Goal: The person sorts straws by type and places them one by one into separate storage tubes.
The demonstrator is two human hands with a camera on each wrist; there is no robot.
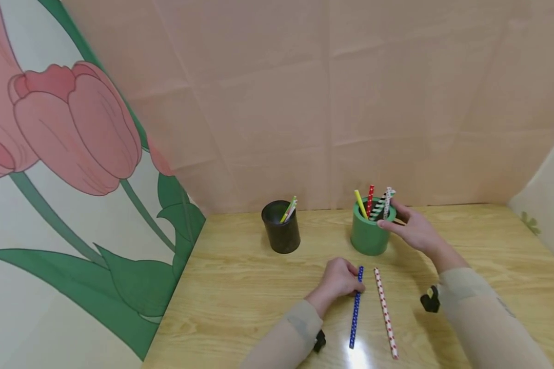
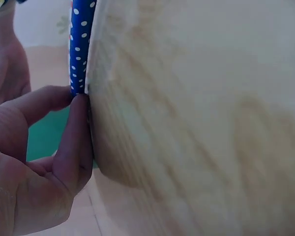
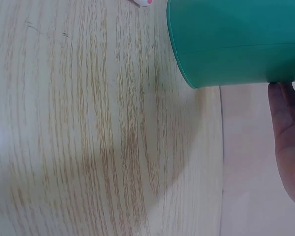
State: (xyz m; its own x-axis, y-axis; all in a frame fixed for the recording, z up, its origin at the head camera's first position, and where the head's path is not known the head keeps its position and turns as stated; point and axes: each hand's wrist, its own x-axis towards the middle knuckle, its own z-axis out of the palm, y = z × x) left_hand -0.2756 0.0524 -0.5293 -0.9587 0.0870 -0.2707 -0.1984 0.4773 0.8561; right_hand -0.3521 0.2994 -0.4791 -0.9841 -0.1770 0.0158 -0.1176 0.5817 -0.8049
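Observation:
On the table lies a blue paper straw with white dots point(image 1: 354, 320); my left hand point(image 1: 339, 278) pinches it near its far end between thumb and finger. The left wrist view shows that pinch on the dotted blue straw point(image 2: 80, 44) up close. A white straw with red dots point(image 1: 386, 312) lies to its right. My right hand point(image 1: 415, 230) holds the green cup point(image 1: 370, 238) at its right side, thumb by the near rim and fingers behind. Yellow, red-dotted, striped and white patterned straws point(image 1: 377, 205) stand in that cup. Its green wall point(image 3: 236, 44) fills the right wrist view's upper right.
A black cup point(image 1: 283, 236) stands to the left of the green one, with several thin light straws point(image 1: 289, 210) leaning in it. Behind the wooden table point(image 1: 231, 297) rises a pinkish-beige covered wall point(image 1: 268, 102). Tulip-printed cloth point(image 1: 74, 133) hangs at the left.

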